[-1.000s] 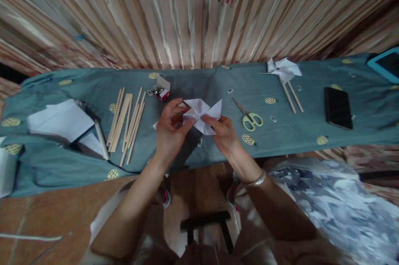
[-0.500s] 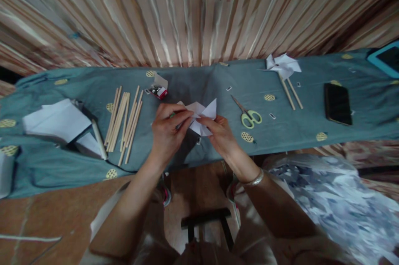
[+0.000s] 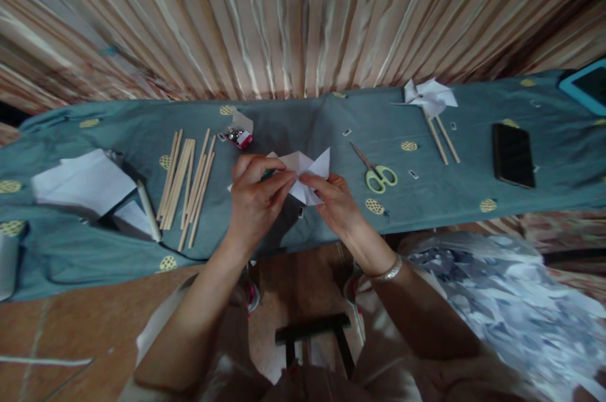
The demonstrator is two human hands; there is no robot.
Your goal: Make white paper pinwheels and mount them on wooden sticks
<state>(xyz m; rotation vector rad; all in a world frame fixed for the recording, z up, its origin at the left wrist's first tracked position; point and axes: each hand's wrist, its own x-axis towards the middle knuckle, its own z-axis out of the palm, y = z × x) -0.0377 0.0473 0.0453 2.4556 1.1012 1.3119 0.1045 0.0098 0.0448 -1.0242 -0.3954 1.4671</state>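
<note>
A white paper pinwheel (image 3: 318,167) with folded, pointed blades is held between my two hands over the table. My right hand (image 3: 335,203) grips its lower right side, the thumb pressed near the centre. From the left, my left hand (image 3: 258,194) pinches at the pinwheel's middle with thumb and fingertips together; anything small between those fingertips is hidden. Just beyond my left hand stands an opened small red-and-white box (image 3: 240,135) with shiny metal tacks inside. To the right of my hands lie scissors (image 3: 377,176) with light green handles.
Wooden sticks (image 3: 187,184) lie in a group at left, beside white paper sheets (image 3: 88,181) and a pale glue-gun-like tool (image 3: 149,211). Finished pinwheels (image 3: 432,98) on sticks, a black phone (image 3: 513,154) and a blue-framed device (image 3: 587,88) are at right. A bag of paper pieces (image 3: 511,301) sits below.
My left fingertips have shifted slightly right, pressing closer to the pinwheel's centre beside my right thumb. Both hands keep their hold, and the table items stay put.
</note>
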